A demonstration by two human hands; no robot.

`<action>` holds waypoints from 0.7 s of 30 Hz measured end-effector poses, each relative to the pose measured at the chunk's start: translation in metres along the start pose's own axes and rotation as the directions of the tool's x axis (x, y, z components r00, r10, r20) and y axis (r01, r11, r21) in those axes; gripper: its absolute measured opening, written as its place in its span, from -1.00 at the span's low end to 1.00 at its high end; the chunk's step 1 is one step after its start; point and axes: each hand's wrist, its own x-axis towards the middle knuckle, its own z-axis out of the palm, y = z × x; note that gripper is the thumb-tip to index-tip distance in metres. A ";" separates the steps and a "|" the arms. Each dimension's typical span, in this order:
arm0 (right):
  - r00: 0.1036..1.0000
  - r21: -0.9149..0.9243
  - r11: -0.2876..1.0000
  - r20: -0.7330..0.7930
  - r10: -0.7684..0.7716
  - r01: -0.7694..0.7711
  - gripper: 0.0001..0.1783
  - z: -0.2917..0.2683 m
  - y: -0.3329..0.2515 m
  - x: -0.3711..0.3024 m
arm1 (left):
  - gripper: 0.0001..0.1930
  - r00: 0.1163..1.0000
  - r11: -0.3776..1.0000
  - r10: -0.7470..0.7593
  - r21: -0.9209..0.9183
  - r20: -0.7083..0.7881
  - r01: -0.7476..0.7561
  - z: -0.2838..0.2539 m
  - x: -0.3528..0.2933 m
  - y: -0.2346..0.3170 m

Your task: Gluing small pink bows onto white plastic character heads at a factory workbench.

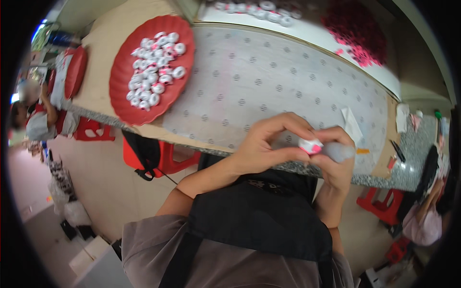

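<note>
In front of my chest, my left hand (273,144) pinches a small rounded white-and-pink piece (310,146) between thumb and fingertips. My right hand (340,165) meets it from the other side, fingers curled and fingertips at the same piece. Inside the right hand sits a blurred, translucent whitish bottle-like thing (339,152). An orange strip (363,151) sticks out beside that hand; whether it belongs to the bottle-like thing I cannot tell. To the left, a red scalloped plate (119,91) carries a heap of similar white pieces (152,72) with pink spots.
Patterned whitish paper (259,72) covers the worktop. On a white surface at the back lie a pink heap (357,31) and a row of white pieces (273,17). A folded white paper (352,124) and a black pen (398,150) lie right. Red stools and other people are around.
</note>
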 end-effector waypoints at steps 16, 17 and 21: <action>0.994 0.059 0.994 -0.065 -0.089 0.093 -0.54 0.025 0.006 0.021 | -0.78 0.818 0.723 0.486 0.668 -0.308 -0.177 -0.055 -0.003 0.049; 0.994 0.057 0.995 -0.076 -0.075 0.079 -0.55 0.015 0.009 0.021 | -0.72 0.742 0.551 0.597 0.828 -0.305 -0.103 -0.063 0.001 0.063; 0.984 0.040 0.991 -0.134 -0.118 0.124 -0.52 -0.004 0.012 0.024 | -0.66 0.791 0.110 0.605 0.993 -0.091 0.030 -0.076 0.032 0.083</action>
